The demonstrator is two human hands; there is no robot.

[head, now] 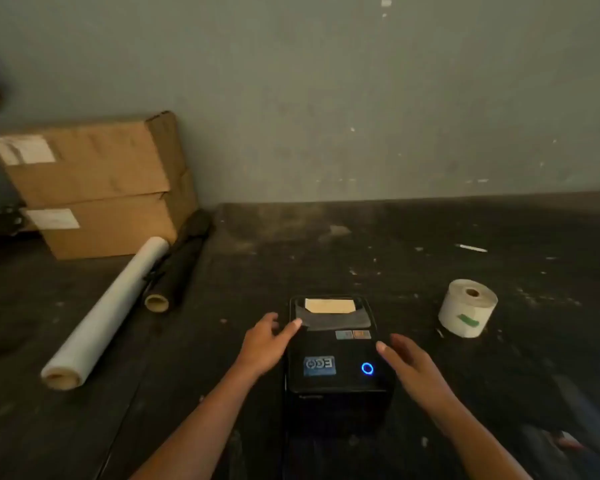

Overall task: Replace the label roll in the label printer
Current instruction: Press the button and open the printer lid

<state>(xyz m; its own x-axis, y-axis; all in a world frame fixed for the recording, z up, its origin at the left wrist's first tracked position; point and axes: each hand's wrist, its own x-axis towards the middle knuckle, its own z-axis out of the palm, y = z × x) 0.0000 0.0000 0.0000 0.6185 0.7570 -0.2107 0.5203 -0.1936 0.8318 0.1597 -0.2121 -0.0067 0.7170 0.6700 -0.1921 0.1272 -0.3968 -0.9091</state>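
Observation:
A black label printer [338, 351] sits on the dark table in front of me, lid closed, a blue ring light glowing on its top. Through a window at its far end shows something tan. My left hand [265, 342] rests open against the printer's left top edge, fingertips at the window. My right hand [411, 363] hovers open at the printer's right side, holding nothing. A white label roll [466, 308] with a green tape strip stands on the table to the right, apart from both hands.
A long white paper roll [108, 311] and a black roll [179, 268] lie at the left. Two stacked cardboard boxes [101, 185] stand against the wall at back left. A pen-like object [471, 248] lies at back right.

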